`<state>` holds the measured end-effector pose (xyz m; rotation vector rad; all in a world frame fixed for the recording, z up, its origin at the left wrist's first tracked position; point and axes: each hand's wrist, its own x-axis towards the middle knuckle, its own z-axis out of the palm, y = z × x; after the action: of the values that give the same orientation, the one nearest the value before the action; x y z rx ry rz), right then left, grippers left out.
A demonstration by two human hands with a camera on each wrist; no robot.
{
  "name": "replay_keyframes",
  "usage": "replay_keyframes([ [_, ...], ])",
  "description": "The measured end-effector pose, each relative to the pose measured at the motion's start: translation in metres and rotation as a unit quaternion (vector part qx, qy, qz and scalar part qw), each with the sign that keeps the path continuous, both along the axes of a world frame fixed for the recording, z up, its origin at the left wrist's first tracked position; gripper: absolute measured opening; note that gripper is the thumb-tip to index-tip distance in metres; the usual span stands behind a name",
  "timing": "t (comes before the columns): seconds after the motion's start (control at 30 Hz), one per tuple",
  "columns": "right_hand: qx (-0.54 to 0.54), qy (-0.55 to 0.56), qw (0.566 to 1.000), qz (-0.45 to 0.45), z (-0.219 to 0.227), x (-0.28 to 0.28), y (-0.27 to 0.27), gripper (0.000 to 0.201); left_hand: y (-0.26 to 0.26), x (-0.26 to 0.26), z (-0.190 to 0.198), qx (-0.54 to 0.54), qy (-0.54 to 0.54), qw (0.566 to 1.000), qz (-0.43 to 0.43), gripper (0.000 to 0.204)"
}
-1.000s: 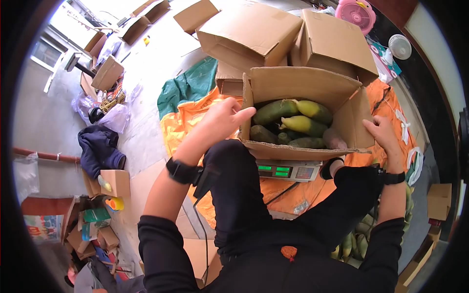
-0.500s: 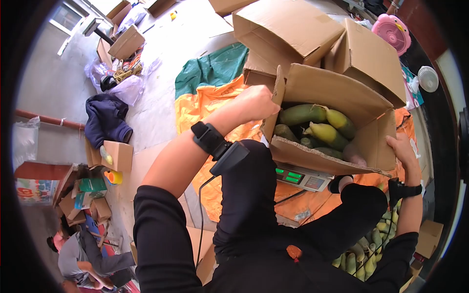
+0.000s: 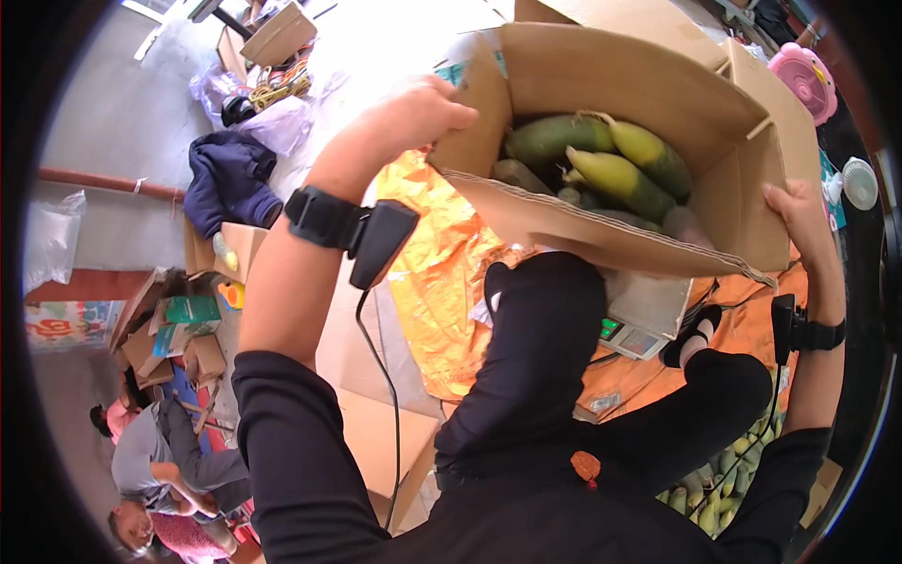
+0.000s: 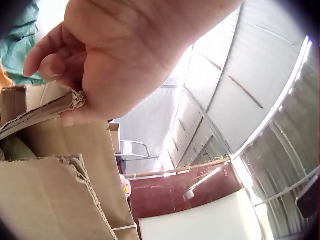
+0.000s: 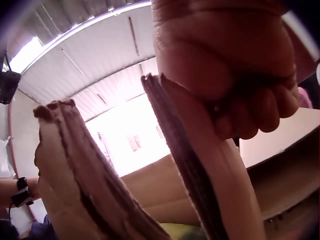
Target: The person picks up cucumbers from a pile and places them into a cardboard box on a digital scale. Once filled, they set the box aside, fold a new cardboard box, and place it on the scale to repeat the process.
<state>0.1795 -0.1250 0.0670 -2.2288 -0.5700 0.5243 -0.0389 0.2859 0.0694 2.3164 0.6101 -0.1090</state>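
Note:
An open cardboard box (image 3: 601, 221) holds several long, thick green radishes (image 3: 625, 183), some paler at one end. At its left wall is my left hand (image 3: 409, 117); in the left wrist view the thumb and curled fingers grip the cardboard edge. My right hand (image 3: 799, 211) holds the opposite wall, its fingers (image 5: 267, 110) curled on the outer face in the right wrist view. The box is raised and tilted over my knee. Below it, a scale (image 3: 634, 338) with a green-lit display shows its bare metal pan (image 3: 648, 301).
Orange sheeting (image 3: 432, 282) covers the floor under the scale. More radishes (image 3: 719, 479) lie heaped at lower right. Behind the held box stand larger cartons (image 3: 648, 23). Another carton (image 3: 381, 442) is by my left leg. A seated person (image 3: 155, 461) is at lower left.
The box has come up off the scale and shifted toward me, baring the pan. My left hand has turned on the left wall, and the head view has swung left.

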Motion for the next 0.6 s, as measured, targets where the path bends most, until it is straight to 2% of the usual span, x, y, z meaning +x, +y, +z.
replay_keyframes([
  [0.1,0.036,-0.018,0.999,0.034,0.002,-0.028,0.052,0.026,0.023,-0.056,0.013,0.036,-0.046,0.997,0.047,0.033],
  [0.2,0.086,-0.052,0.992,0.081,-0.005,-0.066,0.104,0.030,0.063,-0.114,0.007,0.103,-0.012,0.993,0.062,0.028],
  [0.27,0.088,-0.081,0.985,0.126,-0.025,-0.077,0.131,0.034,0.073,-0.155,0.013,0.094,-0.006,0.992,0.088,0.029],
  [0.33,0.059,-0.140,0.981,0.120,-0.029,-0.115,0.162,0.038,0.098,-0.200,0.001,0.169,-0.022,0.981,0.088,0.029],
  [0.37,0.071,-0.112,0.982,0.134,-0.038,-0.129,0.176,0.037,0.101,-0.221,0.001,0.172,-0.019,0.981,0.090,0.029],
  [0.4,0.074,-0.129,0.978,0.148,-0.046,-0.146,0.189,0.036,0.100,-0.244,0.002,0.184,-0.002,0.976,0.118,0.031],
  [0.43,0.016,-0.135,0.979,0.155,-0.051,-0.165,0.201,0.034,0.098,-0.265,0.004,0.196,0.012,0.970,0.145,0.034],
  [0.47,0.022,-0.135,0.976,0.169,-0.056,-0.188,0.210,0.032,0.097,-0.283,0.008,0.213,0.054,0.964,0.149,0.033],
  [0.5,-0.005,-0.130,0.971,0.202,-0.066,-0.208,0.218,0.031,0.098,-0.310,-0.002,0.291,0.036,0.947,0.128,0.032],
  [0.53,-0.017,-0.093,0.977,0.192,-0.082,-0.231,0.226,0.032,0.100,-0.332,-0.004,0.318,0.116,0.933,0.121,0.034],
  [0.57,-0.028,-0.091,0.973,0.208,-0.090,-0.252,0.232,0.031,0.104,-0.358,-0.015,0.324,0.118,0.931,0.120,0.037],
  [0.6,0.030,-0.102,0.975,0.196,-0.116,-0.276,0.234,0.030,0.098,-0.376,-0.017,0.337,0.193,0.913,0.129,0.040],
])
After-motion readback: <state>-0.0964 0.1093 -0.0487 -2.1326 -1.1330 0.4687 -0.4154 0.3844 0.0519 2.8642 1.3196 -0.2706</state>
